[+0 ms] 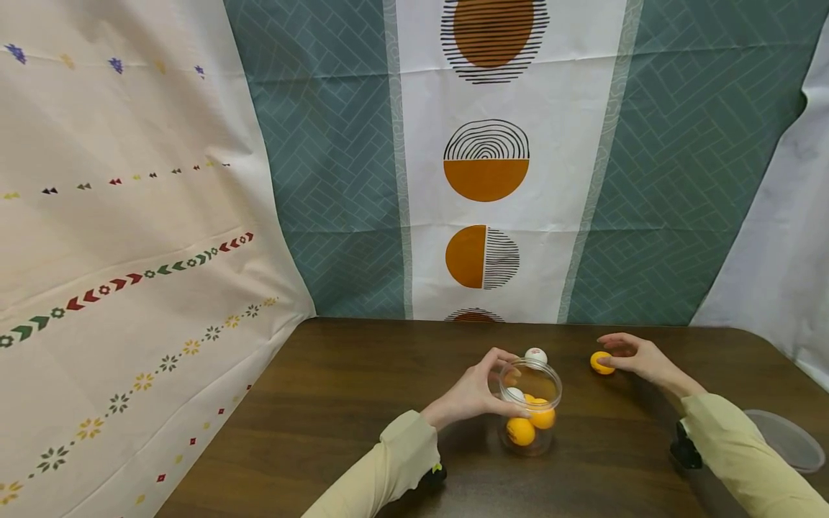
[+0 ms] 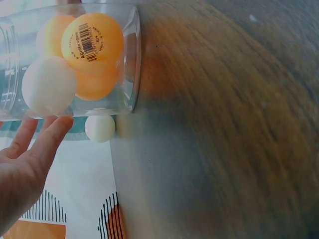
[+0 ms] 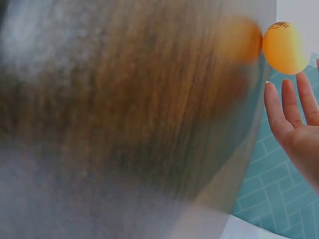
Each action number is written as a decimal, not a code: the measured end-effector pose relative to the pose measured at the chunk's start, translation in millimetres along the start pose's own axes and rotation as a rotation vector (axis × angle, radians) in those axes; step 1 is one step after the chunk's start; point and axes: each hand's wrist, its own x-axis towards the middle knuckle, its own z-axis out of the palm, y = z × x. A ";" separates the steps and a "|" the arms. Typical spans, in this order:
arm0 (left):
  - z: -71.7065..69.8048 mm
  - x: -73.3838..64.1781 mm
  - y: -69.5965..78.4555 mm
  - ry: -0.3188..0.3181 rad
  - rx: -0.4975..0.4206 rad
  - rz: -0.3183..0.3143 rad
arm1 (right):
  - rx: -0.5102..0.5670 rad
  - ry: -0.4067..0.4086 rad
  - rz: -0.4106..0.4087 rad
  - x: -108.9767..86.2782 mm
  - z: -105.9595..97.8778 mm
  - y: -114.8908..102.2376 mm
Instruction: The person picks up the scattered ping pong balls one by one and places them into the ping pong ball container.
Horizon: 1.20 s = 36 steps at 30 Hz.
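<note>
A clear plastic jar [image 1: 542, 440] stands upright on the table, with several orange balls [image 1: 521, 432] and a white ball [image 2: 49, 85] inside. My left hand [image 1: 471, 394] grips the jar from its left side, thumb in front and fingers behind. Beyond the jar, a loose white ball [image 1: 535, 355] lies on the table, partly behind the rim. Farther right, my right hand [image 1: 644, 361] is at a loose orange ball [image 3: 285, 48] resting on the table. Its fingers are extended and spread near the ball in the right wrist view, where the thumb is hidden.
A translucent round lid [image 1: 786, 440] lies on the dark wooden table [image 1: 363, 388] at the right, beside the right sleeve. Patterned cloth [image 1: 337, 180] hangs along the table's back edge. Pale cloth [image 1: 129, 288] hangs at the left.
</note>
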 end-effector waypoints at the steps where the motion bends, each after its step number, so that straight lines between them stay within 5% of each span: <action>1: 0.1 -0.2 0.2 0.000 0.002 0.001 | -0.001 -0.002 0.002 -0.1 0.2 0.2; 36: 0.3 0.3 -1.9 0.002 0.008 0.004 | 0.004 -0.040 0.079 3.4 9.6 -4.8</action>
